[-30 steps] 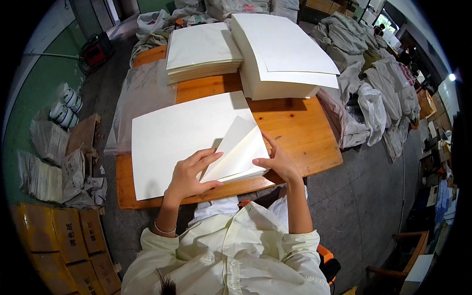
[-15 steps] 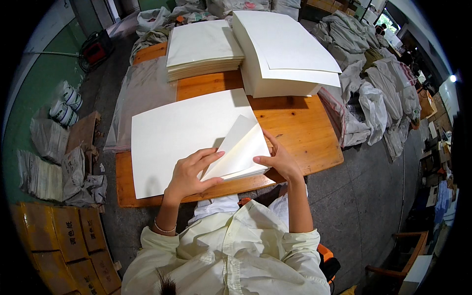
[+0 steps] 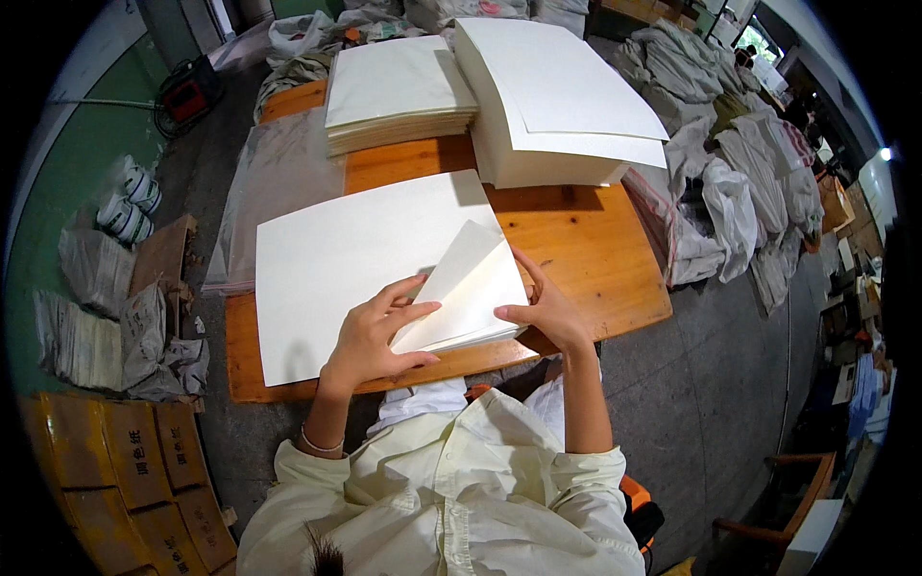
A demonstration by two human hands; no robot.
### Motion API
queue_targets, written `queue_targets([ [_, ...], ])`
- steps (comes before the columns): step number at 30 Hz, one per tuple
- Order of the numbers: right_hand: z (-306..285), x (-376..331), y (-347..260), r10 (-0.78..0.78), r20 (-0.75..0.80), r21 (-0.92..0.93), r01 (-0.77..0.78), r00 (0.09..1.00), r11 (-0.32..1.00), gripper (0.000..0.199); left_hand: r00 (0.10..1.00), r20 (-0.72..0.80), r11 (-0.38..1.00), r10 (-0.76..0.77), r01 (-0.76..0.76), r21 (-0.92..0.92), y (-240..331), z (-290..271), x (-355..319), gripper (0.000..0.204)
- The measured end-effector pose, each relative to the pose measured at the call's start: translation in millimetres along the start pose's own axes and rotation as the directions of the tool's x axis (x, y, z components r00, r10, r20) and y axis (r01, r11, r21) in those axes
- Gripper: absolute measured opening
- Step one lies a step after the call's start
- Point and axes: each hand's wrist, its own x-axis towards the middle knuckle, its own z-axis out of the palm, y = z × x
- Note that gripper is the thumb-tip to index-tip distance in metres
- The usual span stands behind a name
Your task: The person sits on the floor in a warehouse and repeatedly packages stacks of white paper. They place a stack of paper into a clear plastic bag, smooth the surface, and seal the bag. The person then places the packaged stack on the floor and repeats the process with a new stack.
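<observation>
A stack of large white paper sheets (image 3: 336,259) lies on the wooden table in front of me. At its right front corner the top sheets are turned back, forming a pale triangular flap (image 3: 459,257). My left hand (image 3: 384,326) is at the front edge beside this fold, its fingers spread and the index fingertip against the paper. The thumb points right along the front edge. My right hand (image 3: 549,309) grips the stack's right edge, thumb on top and fingers along the side, partly hidden by the paper.
Beyond the stack, a lower paper pile (image 3: 399,91) and a taller one (image 3: 567,96) stand on the wooden table (image 3: 576,259). Clear plastic bags (image 3: 279,192) lie at its left. Cardboard boxes (image 3: 125,470) stand at lower left, and fabric sacks (image 3: 759,173) heap up at right.
The fingers of my left hand have spread slightly at the fold, and the turned-back flap has shifted a little. My right hand stays at the stack's edge.
</observation>
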Motion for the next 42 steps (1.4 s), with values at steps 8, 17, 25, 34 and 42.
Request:
queue_targets([
  [8,-10.0,-5.6,-1.9,-0.013,0.097,0.019,0.011,0.995,1.0,0.102,0.96,-0.157,0.973,-0.23,0.223,-0.059,-14.0,6.1,-12.5,0.039],
  [17,-0.6,1.5,2.0,-0.013,-0.027,-0.004,0.013,1.0,1.0,0.102,0.999,-0.035,1.0,-0.015,0.014,-0.027,0.7,1.6,0.9,0.041],
  [25,-10.7,-1.8,6.0,-0.029,0.084,0.082,0.022,0.996,0.996,0.101,0.981,-0.143,0.99,-0.134,0.127,-0.058,-10.8,5.3,-7.9,0.042],
  [34,0.4,-1.0,1.1,-0.034,-0.036,-0.056,0.032,0.999,0.998,0.099,0.992,-0.091,0.994,-0.082,0.075,-0.081,1.0,1.8,-1.7,0.041],
  [42,-5.1,-0.9,3.8,0.001,0.002,0.024,-0.001,1.0,1.0,0.097,0.998,0.01,0.995,-0.058,0.059,-0.075,-0.4,-1.2,-1.8,0.044],
])
